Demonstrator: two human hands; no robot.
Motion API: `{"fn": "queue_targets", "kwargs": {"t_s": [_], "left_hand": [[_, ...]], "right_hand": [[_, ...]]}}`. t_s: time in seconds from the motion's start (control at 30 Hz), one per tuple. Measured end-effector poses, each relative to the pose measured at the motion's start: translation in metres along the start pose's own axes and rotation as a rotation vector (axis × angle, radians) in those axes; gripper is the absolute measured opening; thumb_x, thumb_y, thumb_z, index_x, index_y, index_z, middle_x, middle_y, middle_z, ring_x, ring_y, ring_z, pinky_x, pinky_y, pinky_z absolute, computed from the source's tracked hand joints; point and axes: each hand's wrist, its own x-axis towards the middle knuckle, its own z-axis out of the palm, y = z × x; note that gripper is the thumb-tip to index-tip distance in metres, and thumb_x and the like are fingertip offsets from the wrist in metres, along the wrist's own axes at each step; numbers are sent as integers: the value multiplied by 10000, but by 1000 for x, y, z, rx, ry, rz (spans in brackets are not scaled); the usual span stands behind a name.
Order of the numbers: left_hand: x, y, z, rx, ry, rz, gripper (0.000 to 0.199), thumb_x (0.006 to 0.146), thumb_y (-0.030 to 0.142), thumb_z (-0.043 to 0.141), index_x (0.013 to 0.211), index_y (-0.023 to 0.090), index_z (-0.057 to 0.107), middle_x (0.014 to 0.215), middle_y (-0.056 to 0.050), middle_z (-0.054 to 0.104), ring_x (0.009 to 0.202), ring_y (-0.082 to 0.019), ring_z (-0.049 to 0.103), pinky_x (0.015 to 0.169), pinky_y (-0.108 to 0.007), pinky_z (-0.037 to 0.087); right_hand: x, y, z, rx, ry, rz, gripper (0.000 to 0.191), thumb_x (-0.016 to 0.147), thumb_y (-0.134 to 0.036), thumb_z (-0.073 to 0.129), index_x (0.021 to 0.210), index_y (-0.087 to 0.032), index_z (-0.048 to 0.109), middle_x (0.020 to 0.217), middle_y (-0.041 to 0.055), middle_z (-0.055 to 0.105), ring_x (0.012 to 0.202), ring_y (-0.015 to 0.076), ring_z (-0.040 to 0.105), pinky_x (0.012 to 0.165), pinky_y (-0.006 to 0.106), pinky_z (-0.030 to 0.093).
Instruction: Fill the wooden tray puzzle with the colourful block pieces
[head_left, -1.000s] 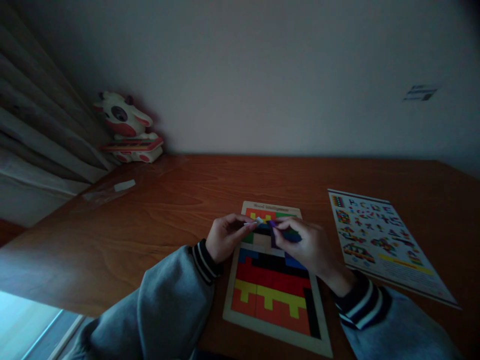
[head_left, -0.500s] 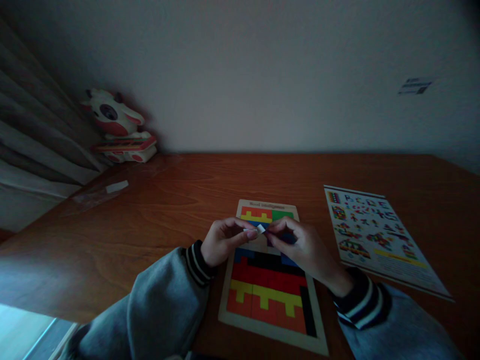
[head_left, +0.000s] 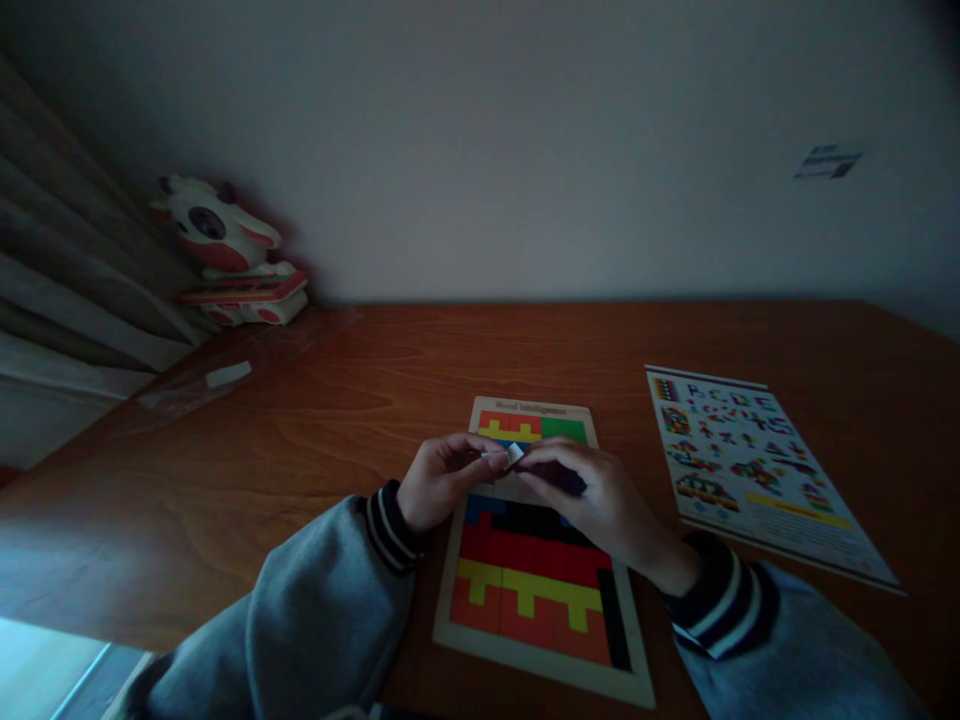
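A small white piece (head_left: 514,455), too small to tell its kind, is held above the upper half of a wooden block puzzle board (head_left: 540,682). My left hand (head_left: 448,478) comes in from the left, thumb and fingertips pinched on the piece. From the other side my right hand (head_left: 600,495) is closed too, its fingertips pinching the piece's right end. Below the hands, red, yellow, orange, blue and black blocks fill the board's lower part. Orange, yellow and green blocks show near its printed top edge; my hands hide the board's middle.
Right of the board lies a printed sheet (head_left: 757,460) with coloured block figures. A cow-shaped toy keyboard (head_left: 232,255) stands at the table's back left, near a curtain (head_left: 67,290). Clear plastic with a white label (head_left: 228,375) lies in front of it.
Both hands have shifted slightly left with the white piece, and my right fingers have moved closer over it. The whole view has also shifted a little.
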Motion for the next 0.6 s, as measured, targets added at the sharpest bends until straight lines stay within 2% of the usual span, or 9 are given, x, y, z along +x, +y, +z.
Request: {"fn": "queue_targets", "kwargs": {"t_s": [0.1,0.2,0.33,0.47,0.6], "left_hand": [[-1,1,1,12,-19,17,315,781,409,801,883,120,727,859,-69,764,774,-158,709,768,-289,578],[0,-1,0,3,56,80,289,772,392,810,869,132,731,887,-65,769,817,-163,714,808,-290,573],[3,-3,-2,-16,158,103,260,770,367,811,877,145,728,910,-51,770,846,-162,714,823,-285,568],[4,-6,-3,-9,142,74,248,769,362,809,863,146,730,890,-39,766,829,-150,708,823,-273,558],[4,-6,-2,0,107,33,250,764,362,811,861,147,729,910,-41,768,841,-145,706,831,-272,549]], "right_hand": [[1,2,3,151,18,142,173,901,-303,646,1063,-245,631,926,10,718,826,142,699,738,275,583],[1,4,3,188,0,185,281,909,-274,621,1187,-250,596,901,3,720,786,134,699,696,264,583],[1,6,2,60,-14,191,150,910,-259,610,1042,-254,681,934,11,752,833,149,720,756,291,582],[0,8,3,-40,-27,163,119,899,-236,635,995,-258,702,929,6,763,836,162,723,775,312,575],[-2,11,4,-267,-37,60,87,873,-230,688,947,-258,726,948,32,714,915,204,677,837,391,543]]}}
